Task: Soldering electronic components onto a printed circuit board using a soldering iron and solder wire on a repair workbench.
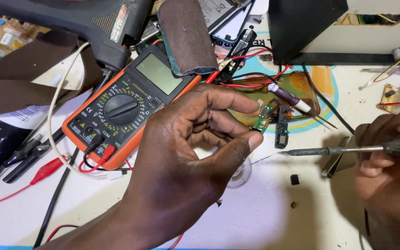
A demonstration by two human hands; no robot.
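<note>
1. Two bare hands over a cluttered white worktop (pixel 265 217), nearest the camera.
2. Left hand (pixel 186 157) curled, thumb and fingertips pinched on a thin solder wire (pixel 260 160) running right toward the iron's tip; clear round spool (pixel 241 178) just under the thumb.
3. Right hand (pixel 390 171) closed around a soldering iron (pixel 348 149), held level, tip pointing left, almost meeting the wire's end.
4. Just beyond the left fingertips: a small green circuit board (pixel 264 118), with a black plastic part (pixel 281 127) just beside it, both at the edge of a clear amber phone case (pixel 297 85).
5. Purple-and-white pen-like tool (pixel 290 98) lying across that case.
6. Left of the hand: an orange multimeter (pixel 126 102), dial in the middle, blank screen, red and black leads plugged in at its lower edge.
7. Red crocodile clip (pixel 47 170) and black clips lower left.
8. Farther back: a roll of brown sandpaper (pixel 186 34) resting on the meter's top corner, a dark hot-air-gun-like tool (pixel 79 23), a black box (pixel 306 28) top right.
</note>
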